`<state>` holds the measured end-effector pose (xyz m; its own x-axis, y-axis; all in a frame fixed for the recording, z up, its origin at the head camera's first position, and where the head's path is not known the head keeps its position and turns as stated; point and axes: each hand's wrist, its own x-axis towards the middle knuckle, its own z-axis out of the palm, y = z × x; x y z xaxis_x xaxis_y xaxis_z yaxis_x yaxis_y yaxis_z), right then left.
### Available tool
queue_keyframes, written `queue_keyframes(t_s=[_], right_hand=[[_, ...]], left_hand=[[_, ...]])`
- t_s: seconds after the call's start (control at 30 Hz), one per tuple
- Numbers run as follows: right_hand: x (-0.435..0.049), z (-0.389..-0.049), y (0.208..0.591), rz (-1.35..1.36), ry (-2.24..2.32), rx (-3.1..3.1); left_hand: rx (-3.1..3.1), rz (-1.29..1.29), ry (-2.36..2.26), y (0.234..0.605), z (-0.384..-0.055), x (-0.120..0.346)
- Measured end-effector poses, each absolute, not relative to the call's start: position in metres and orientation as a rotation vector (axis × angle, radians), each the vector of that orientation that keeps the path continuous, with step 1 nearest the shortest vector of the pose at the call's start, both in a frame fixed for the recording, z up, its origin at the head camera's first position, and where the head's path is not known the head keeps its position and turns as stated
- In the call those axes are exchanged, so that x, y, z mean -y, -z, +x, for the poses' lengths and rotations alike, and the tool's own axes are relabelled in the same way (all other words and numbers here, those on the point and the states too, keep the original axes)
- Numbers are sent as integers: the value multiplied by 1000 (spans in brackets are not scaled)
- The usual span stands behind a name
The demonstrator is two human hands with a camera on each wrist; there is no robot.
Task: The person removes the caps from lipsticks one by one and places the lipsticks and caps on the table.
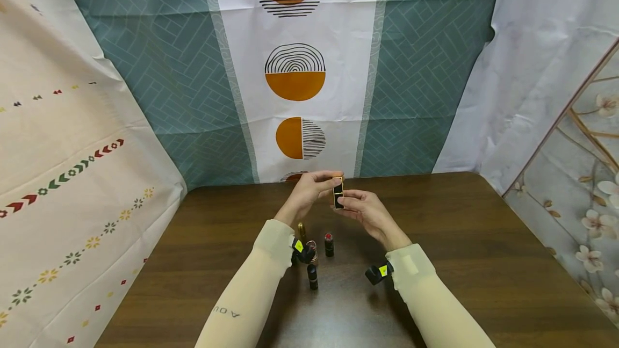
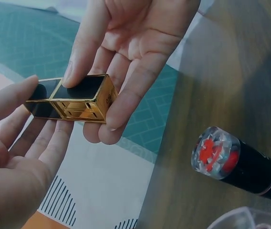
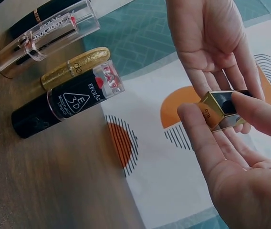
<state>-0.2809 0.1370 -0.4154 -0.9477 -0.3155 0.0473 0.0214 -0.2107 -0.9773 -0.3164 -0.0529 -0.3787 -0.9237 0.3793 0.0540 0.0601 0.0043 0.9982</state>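
A square black lipstick tube with gold edges [image 1: 338, 201] is held up above the table between both hands. My left hand [image 1: 306, 195] pinches its upper end between thumb and fingers. The lower end is pinched by my right hand [image 1: 369, 212]. In the left wrist view, a recessed gold panel shows on one side of the lipstick tube [image 2: 83, 89]. Its gold base carries a small printed label, which faces the right wrist camera. A thin gold seam crosses the tube, and its two black parts meet there.
Below the hands stand a black lipstick with a clear, red-flecked top [image 1: 329, 245], a glittery gold tube [image 1: 302, 231], a clear-capped lipstick [image 3: 45, 36] and another black tube [image 1: 312, 277] on the brown wooden table [image 1: 217, 283]. Patterned cloth [image 1: 416, 69] hangs behind the table.
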Motion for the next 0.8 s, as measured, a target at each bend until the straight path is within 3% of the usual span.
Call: queue_keyframes(t_s=[0.8], right_hand=[[-141,-278,408,-410,2210,-1840]], left_hand=[[-2067,459,-2000,371,-318,55]])
